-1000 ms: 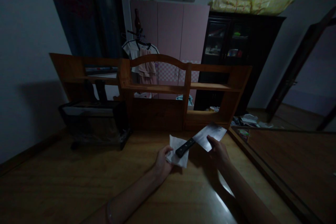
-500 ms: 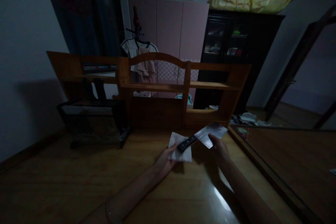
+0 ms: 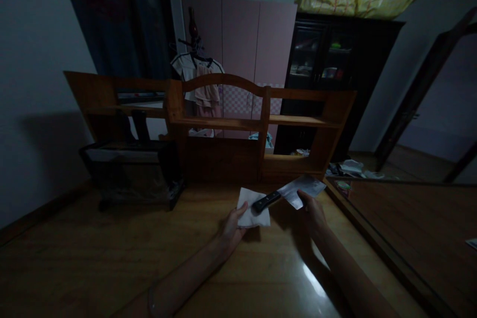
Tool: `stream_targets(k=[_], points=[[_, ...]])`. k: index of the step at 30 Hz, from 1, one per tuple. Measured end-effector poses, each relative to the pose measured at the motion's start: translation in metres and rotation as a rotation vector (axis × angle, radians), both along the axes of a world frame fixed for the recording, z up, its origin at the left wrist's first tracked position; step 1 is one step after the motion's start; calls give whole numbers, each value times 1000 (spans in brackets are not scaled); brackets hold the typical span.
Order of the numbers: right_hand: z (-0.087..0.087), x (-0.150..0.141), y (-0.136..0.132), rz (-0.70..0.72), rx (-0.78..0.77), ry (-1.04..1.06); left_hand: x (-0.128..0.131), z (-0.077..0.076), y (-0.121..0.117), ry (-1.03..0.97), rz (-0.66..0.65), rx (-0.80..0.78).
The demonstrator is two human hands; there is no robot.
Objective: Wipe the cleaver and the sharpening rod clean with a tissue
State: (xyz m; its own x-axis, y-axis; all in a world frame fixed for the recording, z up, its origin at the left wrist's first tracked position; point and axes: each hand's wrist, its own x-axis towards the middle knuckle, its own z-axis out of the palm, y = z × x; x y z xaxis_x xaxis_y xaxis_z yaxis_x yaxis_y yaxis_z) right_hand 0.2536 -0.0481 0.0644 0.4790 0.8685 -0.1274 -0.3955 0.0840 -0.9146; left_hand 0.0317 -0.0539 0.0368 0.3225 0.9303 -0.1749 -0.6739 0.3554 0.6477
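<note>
My left hand [image 3: 234, 223] grips a white tissue [image 3: 246, 214], thumb on top and fingers hidden beneath it. The black handle of a cleaver [image 3: 267, 201] reaches over the tissue; its end lies against or just above it, I cannot tell which. My right hand [image 3: 312, 211] pinches the broad, shiny blade, thumb on its upper face. The cleaver slants up to the right, above the wooden tabletop [image 3: 201, 278].
A dark knife block [image 3: 130, 171] with black handles stands at the left on the table. Behind it runs a wooden shelf unit [image 3: 223, 121]. A raised ledge [image 3: 367, 236] borders the right side. Farther back are a pink wardrobe [image 3: 238, 39] and a dark cabinet [image 3: 357, 69].
My left hand and the tissue have shifted slightly left, away from the handle, and the thumb is lifted a little more. The cleaver and my right hand have moved slightly right.
</note>
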Motion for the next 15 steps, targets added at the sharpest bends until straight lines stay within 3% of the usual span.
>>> stream_targets(k=[4, 9, 15], points=[[3, -1, -2, -35, -28, 69, 0, 3, 0, -41, 14, -40], [9, -3, -3, -32, -42, 115, -2, -1, 7, -47, 151, -91], [4, -10, 0, 340, -91, 171, -4, -12, 13, 84, 112, -24]])
